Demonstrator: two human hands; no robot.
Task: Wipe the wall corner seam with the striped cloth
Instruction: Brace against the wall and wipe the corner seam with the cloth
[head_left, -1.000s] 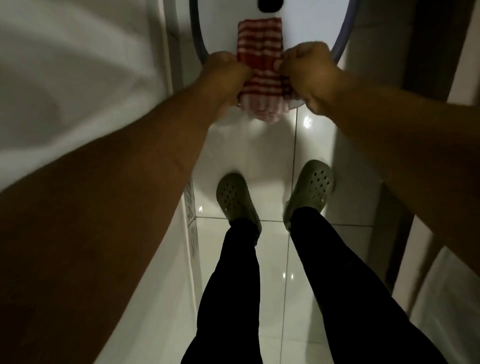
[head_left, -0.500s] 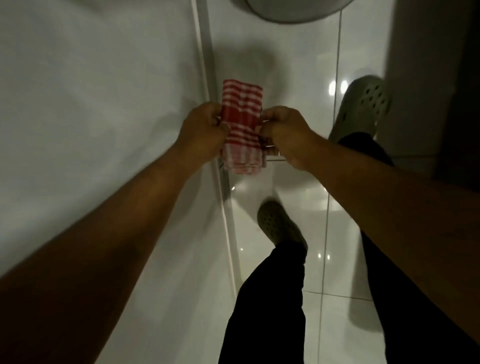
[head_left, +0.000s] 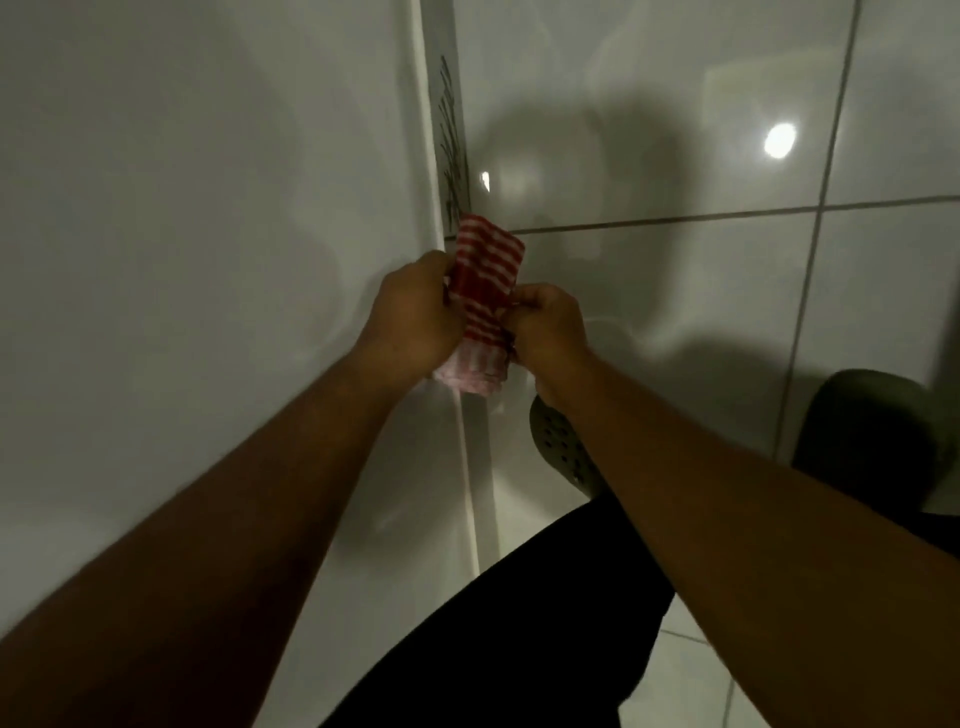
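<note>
A folded red-and-white striped cloth (head_left: 485, 280) is held between both hands, upright, just right of the wall corner seam (head_left: 434, 156). My left hand (head_left: 410, 312) grips its left edge and my right hand (head_left: 545, 327) pinches its right edge. The seam runs as a pale vertical strip between the white wall panel (head_left: 208, 234) on the left and the glossy tiles beyond. The cloth's top corner sits close to the seam; whether it touches I cannot tell.
Glossy white floor tiles (head_left: 701, 286) with dark grout lines lie to the right, showing light reflections. My grey perforated clogs (head_left: 563, 452) and black trouser legs (head_left: 519, 623) stand below the hands. A dark scribble-like mark (head_left: 452, 150) runs along the seam strip.
The view has swung left and down, away from the round basin toward the wall. Both hands carried the cloth closer to the seam; the right hand now bunches the cloth's lower part.
</note>
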